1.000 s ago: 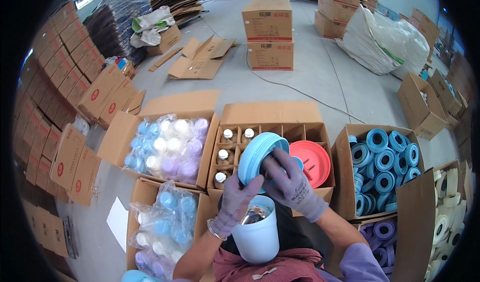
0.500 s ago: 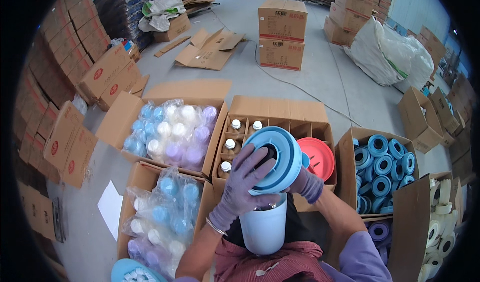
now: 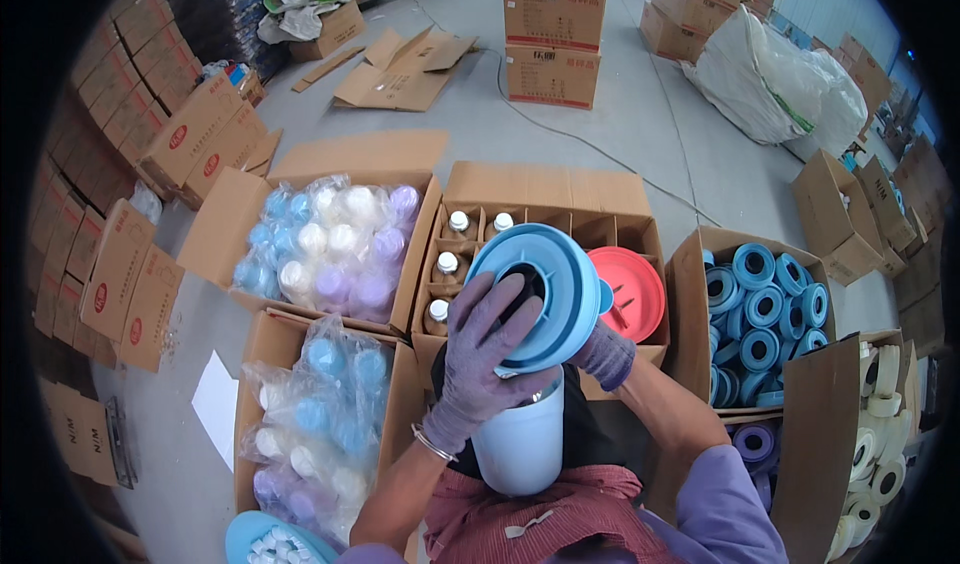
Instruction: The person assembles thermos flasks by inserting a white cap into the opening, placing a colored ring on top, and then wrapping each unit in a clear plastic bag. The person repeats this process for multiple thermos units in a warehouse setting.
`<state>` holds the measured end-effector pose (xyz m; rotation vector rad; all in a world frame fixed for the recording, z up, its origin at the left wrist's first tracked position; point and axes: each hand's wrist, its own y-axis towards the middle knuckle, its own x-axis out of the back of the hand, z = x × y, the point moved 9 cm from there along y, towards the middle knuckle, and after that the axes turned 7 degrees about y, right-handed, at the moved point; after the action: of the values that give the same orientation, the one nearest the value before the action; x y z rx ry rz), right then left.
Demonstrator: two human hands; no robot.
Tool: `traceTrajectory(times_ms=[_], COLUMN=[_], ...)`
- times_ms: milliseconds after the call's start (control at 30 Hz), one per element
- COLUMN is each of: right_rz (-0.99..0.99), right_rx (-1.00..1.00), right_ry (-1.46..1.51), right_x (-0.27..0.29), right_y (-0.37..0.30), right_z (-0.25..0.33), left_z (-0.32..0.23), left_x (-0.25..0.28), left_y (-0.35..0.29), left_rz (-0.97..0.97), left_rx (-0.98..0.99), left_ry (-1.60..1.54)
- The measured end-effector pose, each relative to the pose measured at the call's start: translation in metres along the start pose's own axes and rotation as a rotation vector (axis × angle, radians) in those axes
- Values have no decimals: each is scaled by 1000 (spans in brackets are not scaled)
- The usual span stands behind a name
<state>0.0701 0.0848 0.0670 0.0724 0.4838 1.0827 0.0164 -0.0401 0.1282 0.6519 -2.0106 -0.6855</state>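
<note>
A light-blue round plastic part (image 3: 562, 309), with stepped rings and a dark centre, is tilted over the mouth of a pale blue cylindrical container (image 3: 519, 446). The container stands upright at my lap, and something shiny shows at its mouth. My left hand (image 3: 490, 349), in a grey-purple glove, is closed on the part, with fingers across its centre and the thumb under its rim. My gloved right hand (image 3: 603, 356) is against the part's far right side. Its fingers are hidden behind the part.
Ahead, a divided carton (image 3: 548, 184) holds white-capped bottles (image 3: 447, 264) and a red dish (image 3: 627, 294). Cartons of bagged blue, white and purple pieces (image 3: 335, 239) stand left. To the right are cartons of blue rings (image 3: 757, 347), purple rings (image 3: 755, 442) and cream rings (image 3: 888, 476).
The whole view has shifted, so the surroundings appear slightly higher and further left. Both hands stay at the blue round part, which remains tilted over the container.
</note>
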Motion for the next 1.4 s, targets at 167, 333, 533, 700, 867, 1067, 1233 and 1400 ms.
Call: traceTrajectory(times_ms=[167,333,533,700,867,1067,1233,1400], right_rz=[110,-178,-4,-31,63,373,210,15], right_rx=[-429,-461,-166,-225,-30,-37,-533,-173], right_ry=[-687,-187,-690,-491,-619,-156,643,-380], right_x=[31,39,-14,-14,-24,-22,-20,5], right_y=[-22,-60,-55,-40,-38,-48,-63,-97], right_z=[-23,-51,-41,-47,-37,-90,-123,-33], left_z=[64,66,70,75,75,-3,-16,20], left_x=[-5,-24,-17,-6,-5,-6,-19,-25], left_y=[-25,-61,-79,-74,-78,-76,-75,-69], left_rz=[248,584,611,553,582,586,472,345], left_rx=[245,113,155,155,80,9,36,41], left_ry=[-498,-505,-579,-528,-463,240,197,-356])
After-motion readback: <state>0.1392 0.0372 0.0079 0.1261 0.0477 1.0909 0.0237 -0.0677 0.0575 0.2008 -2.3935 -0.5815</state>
